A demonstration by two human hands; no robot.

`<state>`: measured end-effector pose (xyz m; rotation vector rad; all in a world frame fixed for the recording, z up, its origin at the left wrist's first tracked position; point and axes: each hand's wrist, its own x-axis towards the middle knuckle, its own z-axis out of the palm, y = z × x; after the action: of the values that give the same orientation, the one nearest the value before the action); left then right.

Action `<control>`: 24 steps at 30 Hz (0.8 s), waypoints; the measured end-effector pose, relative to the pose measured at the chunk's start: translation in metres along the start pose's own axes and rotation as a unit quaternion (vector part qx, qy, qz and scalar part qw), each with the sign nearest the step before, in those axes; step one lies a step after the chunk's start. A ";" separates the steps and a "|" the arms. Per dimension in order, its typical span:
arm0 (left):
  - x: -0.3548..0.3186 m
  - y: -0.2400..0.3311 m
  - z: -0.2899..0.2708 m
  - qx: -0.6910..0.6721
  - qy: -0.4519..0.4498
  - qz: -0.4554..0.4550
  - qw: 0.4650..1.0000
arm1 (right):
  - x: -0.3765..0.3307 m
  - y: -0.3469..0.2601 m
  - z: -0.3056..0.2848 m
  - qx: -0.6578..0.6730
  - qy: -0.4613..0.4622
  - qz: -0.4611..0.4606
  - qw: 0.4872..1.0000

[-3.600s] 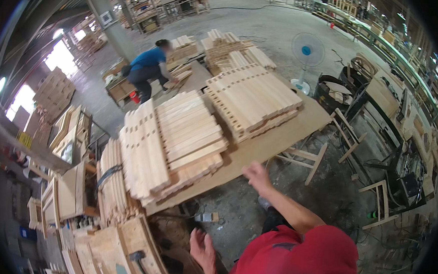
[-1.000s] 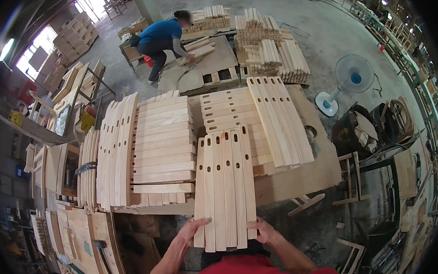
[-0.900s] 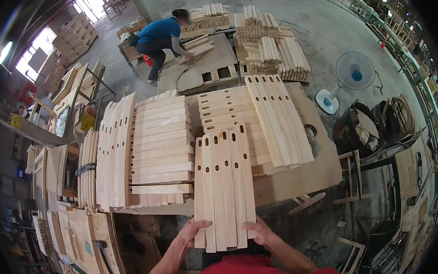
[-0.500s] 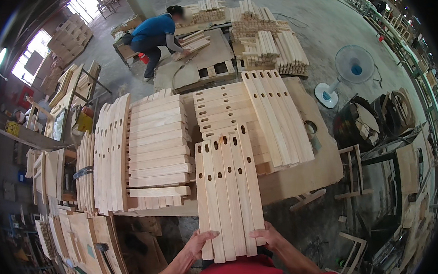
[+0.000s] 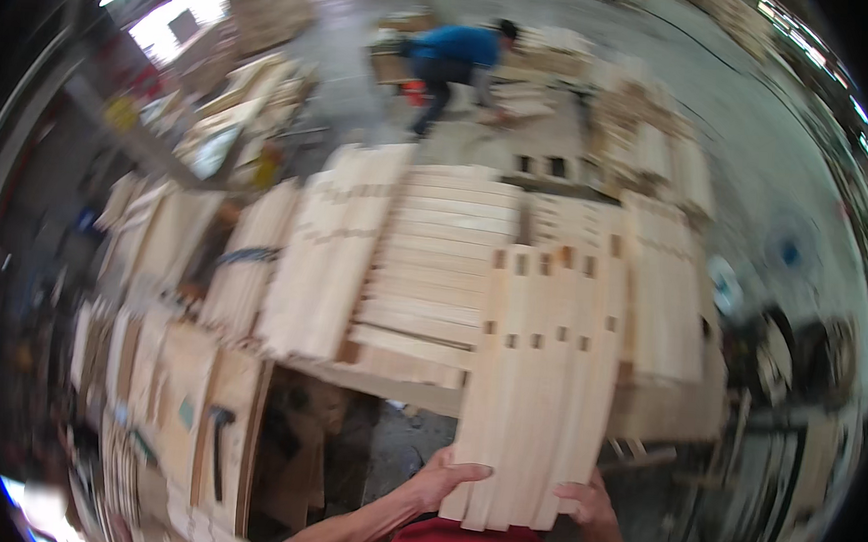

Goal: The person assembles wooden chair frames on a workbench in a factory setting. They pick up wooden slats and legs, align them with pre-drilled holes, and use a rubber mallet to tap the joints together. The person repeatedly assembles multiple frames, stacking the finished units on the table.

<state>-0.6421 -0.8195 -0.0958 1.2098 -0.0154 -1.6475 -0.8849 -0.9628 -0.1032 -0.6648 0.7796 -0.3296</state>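
Between my two hands I carry a row of slotted wooden slats (image 5: 535, 406), pale and side by side, with dark oblong slots toward their far ends. My left hand (image 5: 446, 478) grips the near left edge, its thumb lying on top. The near right edge is clasped by my right hand (image 5: 587, 499), thumb also on top. Beyond the slats, a stack of slats laid crosswise (image 5: 444, 262) and a stack of upright-lying slotted slats (image 5: 336, 255) rest on a board-topped table. Another slotted stack (image 5: 663, 295) is partly covered by the slats I hold.
A co-worker in a blue top (image 5: 457, 49) bends over a low platform at the back. Timber piles (image 5: 661, 136) stand to the far right. A fan (image 5: 788, 248) and black bins (image 5: 772, 351) are at the right. A hammer (image 5: 217, 447) lies on boards at the lower left.
My view has swung to the left, so the tables and stacks appear farther right and the picture is blurred. Both hands still hold the slats.
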 end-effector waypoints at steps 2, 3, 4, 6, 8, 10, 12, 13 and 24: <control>-0.020 0.013 -0.016 -0.024 -0.007 0.053 0.998 | 0.014 0.003 0.031 0.003 -0.022 -0.037 0.999; -0.030 0.023 -0.027 -0.032 -0.020 0.077 0.996 | 0.022 0.001 0.052 -0.002 -0.038 -0.054 0.998; -0.042 0.036 -0.038 -0.048 -0.014 0.101 0.994 | 0.035 0.003 0.072 -0.014 -0.051 -0.048 0.997; -0.071 0.051 -0.083 -0.084 0.000 0.130 0.988 | 0.060 0.011 0.116 -0.037 -0.075 -0.036 0.996; -0.099 0.066 -0.128 -0.110 0.022 0.159 0.981 | 0.089 0.018 0.171 -0.079 -0.113 0.012 0.990; -0.126 0.090 -0.179 -0.121 0.054 0.194 0.972 | 0.129 0.029 0.229 -0.122 -0.170 0.034 0.977; -0.151 0.117 -0.236 -0.156 0.076 0.227 0.958 | 0.173 0.038 0.308 -0.120 -0.233 0.076 0.962; -0.163 0.131 -0.264 -0.172 0.085 0.241 0.951 | 0.192 0.045 0.348 -0.118 -0.261 0.095 0.953; -0.177 0.313 -0.561 -0.283 0.124 0.419 0.854 | 0.481 0.119 0.715 -0.263 -0.333 0.275 0.863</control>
<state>-0.0361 -0.5433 -0.0810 0.7630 0.0883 -0.6415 -0.0293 -0.8113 -0.0664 -0.9552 0.3466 0.6463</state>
